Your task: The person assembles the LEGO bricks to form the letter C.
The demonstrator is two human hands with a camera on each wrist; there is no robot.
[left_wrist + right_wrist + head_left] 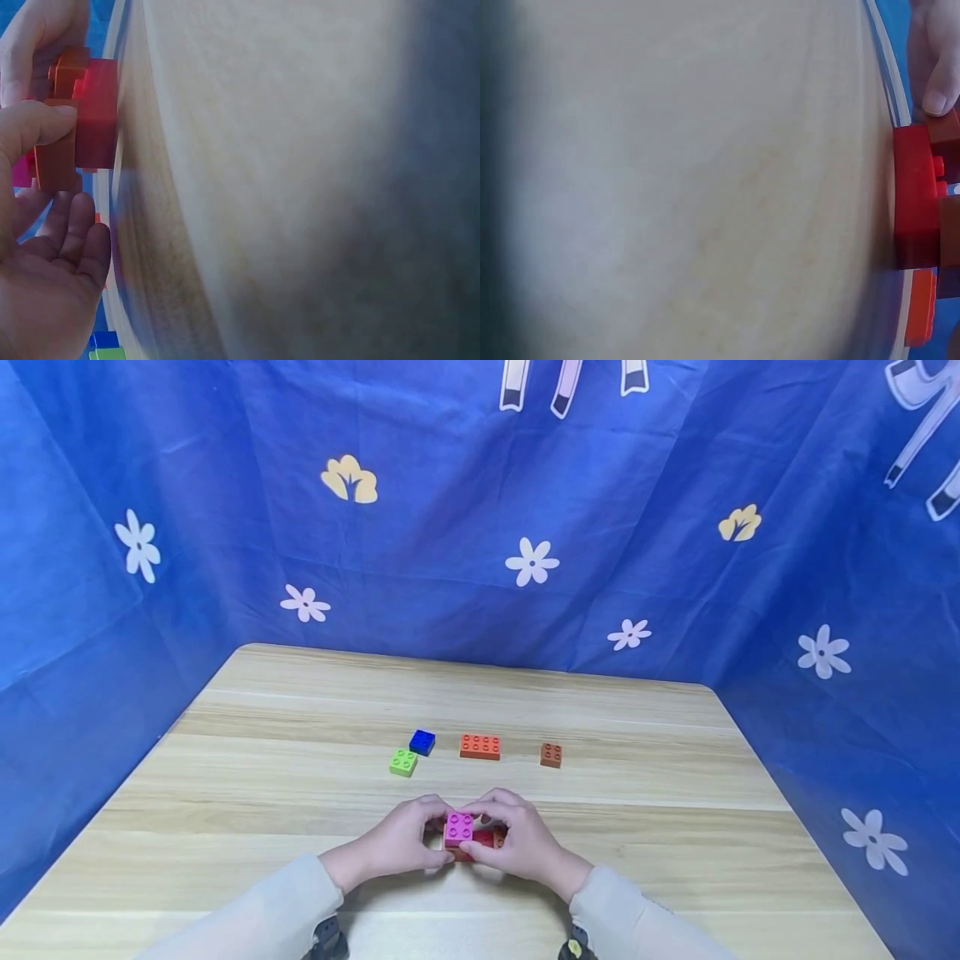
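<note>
Magenta 2x2 stud brick (460,830): sitting at lower centre, atop a brown brick (57,159) overhanging a red brick (97,120). Right hand (517,839): pinching the magenta brick. Left hand (401,839): gripping the brown brick. Handling, judged: light, stiff, smooth plastic; best held by opposite side walls. Obstruction: both hands are crowding the stack. Lying loose at mid-frame: blue brick (422,742), lime-green brick (403,763), orange 2x4 brick (480,747), reddish-brown 2x2 brick (551,755).

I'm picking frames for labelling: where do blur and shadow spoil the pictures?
Head: pink brick fairly crisp, soft shadows low on the tabletop; left wrist: tabletop blurred, darkening toward the right, red brick clearer; right wrist: tabletop hazy, dark blurred left edge.
</note>
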